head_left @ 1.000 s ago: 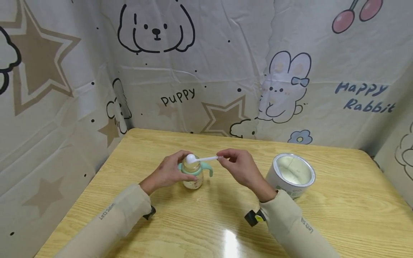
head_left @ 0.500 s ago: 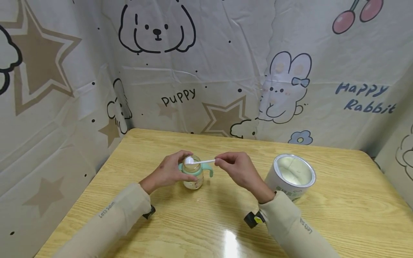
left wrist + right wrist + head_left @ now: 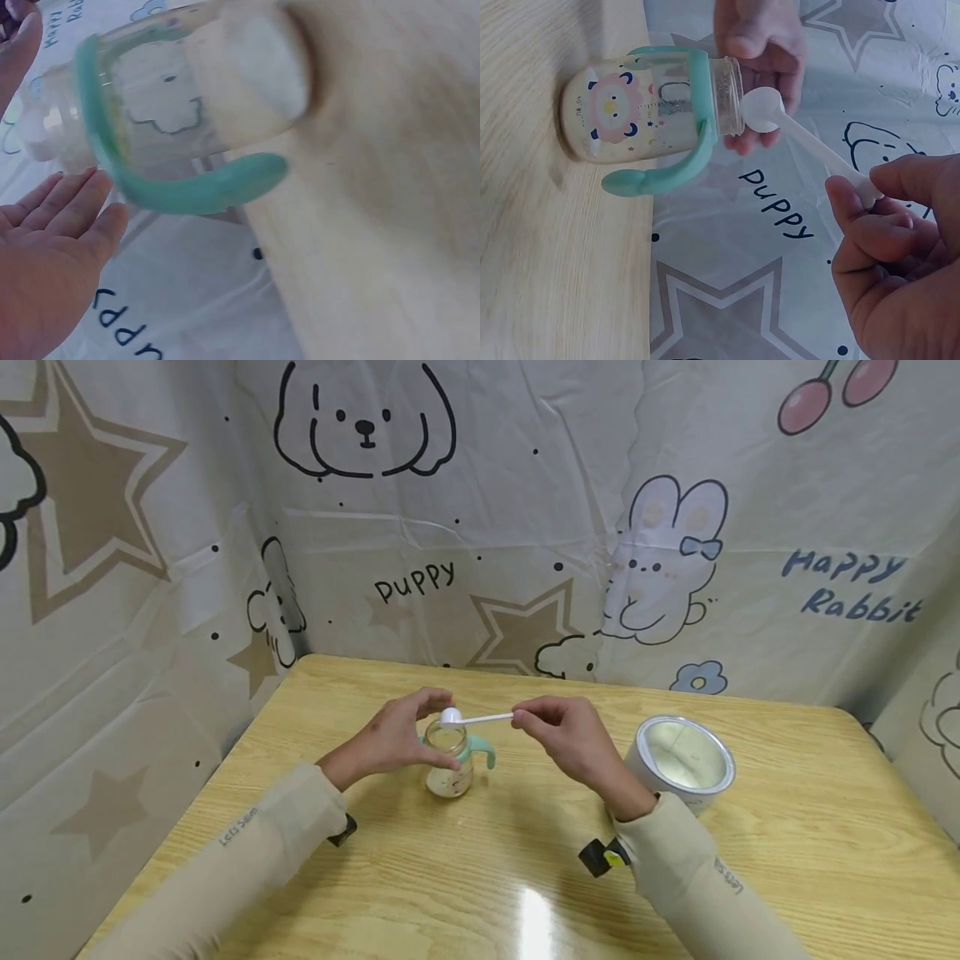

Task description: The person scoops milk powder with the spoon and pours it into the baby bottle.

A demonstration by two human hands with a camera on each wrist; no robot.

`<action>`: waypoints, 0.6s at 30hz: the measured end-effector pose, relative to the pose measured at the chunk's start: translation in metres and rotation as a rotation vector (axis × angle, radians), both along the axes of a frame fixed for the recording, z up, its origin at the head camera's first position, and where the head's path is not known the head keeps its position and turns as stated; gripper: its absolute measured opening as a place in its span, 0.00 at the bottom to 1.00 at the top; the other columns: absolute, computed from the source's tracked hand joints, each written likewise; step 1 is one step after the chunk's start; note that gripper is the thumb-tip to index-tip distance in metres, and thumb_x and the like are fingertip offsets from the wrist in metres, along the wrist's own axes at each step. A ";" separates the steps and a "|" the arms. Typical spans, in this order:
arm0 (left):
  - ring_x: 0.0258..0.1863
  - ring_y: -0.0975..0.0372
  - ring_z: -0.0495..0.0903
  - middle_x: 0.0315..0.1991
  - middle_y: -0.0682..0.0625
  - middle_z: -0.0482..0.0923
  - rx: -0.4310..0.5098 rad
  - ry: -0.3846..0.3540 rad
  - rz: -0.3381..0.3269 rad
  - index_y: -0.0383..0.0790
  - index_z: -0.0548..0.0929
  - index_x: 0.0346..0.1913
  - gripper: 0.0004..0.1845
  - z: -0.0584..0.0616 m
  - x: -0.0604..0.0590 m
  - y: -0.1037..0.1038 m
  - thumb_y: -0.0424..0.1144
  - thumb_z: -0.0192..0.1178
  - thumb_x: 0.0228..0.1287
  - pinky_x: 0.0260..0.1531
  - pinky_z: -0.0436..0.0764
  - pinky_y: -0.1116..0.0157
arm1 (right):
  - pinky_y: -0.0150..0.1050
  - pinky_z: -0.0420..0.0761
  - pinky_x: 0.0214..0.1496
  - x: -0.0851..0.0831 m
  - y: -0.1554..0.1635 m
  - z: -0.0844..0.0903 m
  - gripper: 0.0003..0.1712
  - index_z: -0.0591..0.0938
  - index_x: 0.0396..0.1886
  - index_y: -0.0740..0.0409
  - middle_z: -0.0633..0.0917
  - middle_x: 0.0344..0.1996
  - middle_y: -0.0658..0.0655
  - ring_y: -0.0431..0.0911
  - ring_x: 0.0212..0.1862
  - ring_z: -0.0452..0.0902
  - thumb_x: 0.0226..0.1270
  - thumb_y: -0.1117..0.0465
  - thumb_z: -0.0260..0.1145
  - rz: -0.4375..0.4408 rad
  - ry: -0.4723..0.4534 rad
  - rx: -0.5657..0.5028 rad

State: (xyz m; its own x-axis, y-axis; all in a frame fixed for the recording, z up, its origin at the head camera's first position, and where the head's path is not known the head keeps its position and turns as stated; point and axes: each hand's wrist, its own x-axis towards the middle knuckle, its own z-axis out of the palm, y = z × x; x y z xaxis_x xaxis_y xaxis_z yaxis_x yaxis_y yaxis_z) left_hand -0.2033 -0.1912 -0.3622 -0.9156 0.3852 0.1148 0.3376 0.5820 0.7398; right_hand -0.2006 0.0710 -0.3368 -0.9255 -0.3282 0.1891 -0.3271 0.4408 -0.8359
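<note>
A clear baby bottle [image 3: 450, 779] with mint-green handles stands upright and uncapped on the table, pale contents at its base. My left hand [image 3: 392, 735] is spread around its neck; in the left wrist view that hand's fingers [image 3: 71, 206] are extended beside the neck. Between thumb and fingertips, my right hand [image 3: 566, 735] pinches the handle end of a white measuring scoop [image 3: 487, 719]. The scoop's round bowl [image 3: 762, 109] is right at the bottle's mouth in the right wrist view. What the bowl contains is hidden.
An open can [image 3: 643, 770] with a silver rim and cream-coloured powder inside stands to the right, partly behind my right forearm. The wooden table [image 3: 450, 885] meets a printed cloth backdrop [image 3: 510, 527] at the back and left.
The scoop's bowl has risen from the bottle's mouth, my right hand moving up and slightly right with it. My left hand has loosened around the bottle's neck and lifted a little.
</note>
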 end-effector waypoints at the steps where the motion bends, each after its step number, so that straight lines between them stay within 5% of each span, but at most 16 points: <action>1: 0.68 0.49 0.69 0.67 0.41 0.71 0.008 -0.004 -0.007 0.34 0.68 0.69 0.50 0.004 -0.001 0.001 0.43 0.83 0.44 0.68 0.69 0.50 | 0.38 0.79 0.40 0.000 0.001 0.001 0.11 0.89 0.45 0.63 0.89 0.40 0.58 0.46 0.40 0.80 0.71 0.61 0.67 -0.001 -0.002 -0.002; 10: 0.70 0.50 0.67 0.69 0.41 0.70 0.040 0.011 -0.046 0.34 0.67 0.70 0.50 0.026 -0.001 0.010 0.42 0.82 0.45 0.68 0.69 0.51 | 0.31 0.71 0.25 0.002 0.018 0.007 0.14 0.87 0.46 0.66 0.89 0.38 0.59 0.45 0.30 0.73 0.74 0.59 0.64 -0.004 -0.027 -0.047; 18: 0.70 0.50 0.66 0.69 0.41 0.69 0.086 -0.006 -0.070 0.33 0.65 0.71 0.49 0.031 -0.001 0.019 0.40 0.81 0.48 0.68 0.70 0.51 | 0.32 0.68 0.21 0.005 0.039 0.018 0.16 0.87 0.46 0.65 0.88 0.36 0.58 0.41 0.21 0.65 0.75 0.55 0.63 -0.043 -0.052 -0.001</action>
